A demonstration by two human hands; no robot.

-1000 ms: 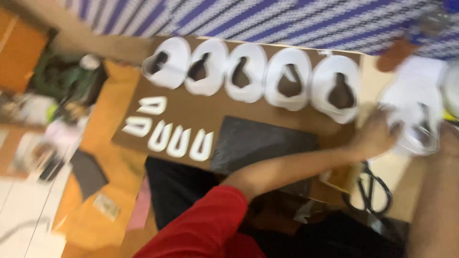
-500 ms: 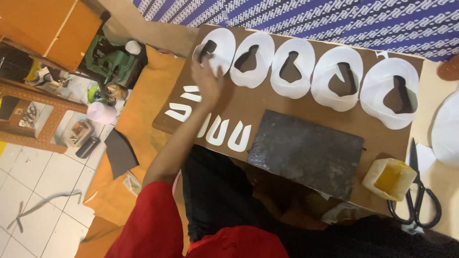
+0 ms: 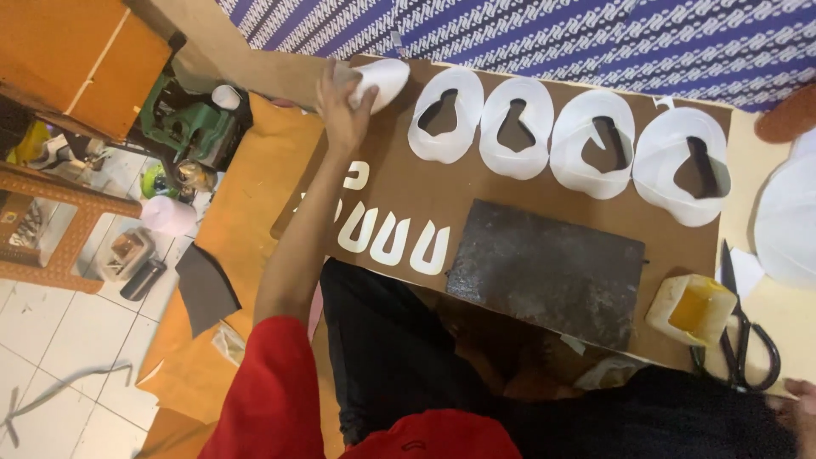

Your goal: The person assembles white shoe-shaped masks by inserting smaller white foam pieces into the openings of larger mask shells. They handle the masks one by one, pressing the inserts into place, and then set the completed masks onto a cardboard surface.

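Board [image 3: 425, 191], brown and flat, fills the middle of the view and carries everything worked on; at 6 o'clock on it lies a dark slab [image 3: 548, 270], and along its 12 o'clock edge run four white cutouts [image 3: 446, 119], each with a dark keyhole opening. At 10 o'clock the left hand [image 3: 342, 110] is closed round one more white piece [image 3: 382, 81], which looks folded or lifted off the board's far corner, so the step in hand seems to be picking up or pressing that end piece. Handling it onward would call for a light hold, since the sheet looks thin and easily creased. Below the hand, at 8 o'clock, sit small white strips [image 3: 393, 242] in a row. At 4 o'clock stand a yellow tub [image 3: 693, 308] and scissors [image 3: 748, 344]. Only an edge of the right hand [image 3: 799, 399] shows; I cannot tell whether it grips anything
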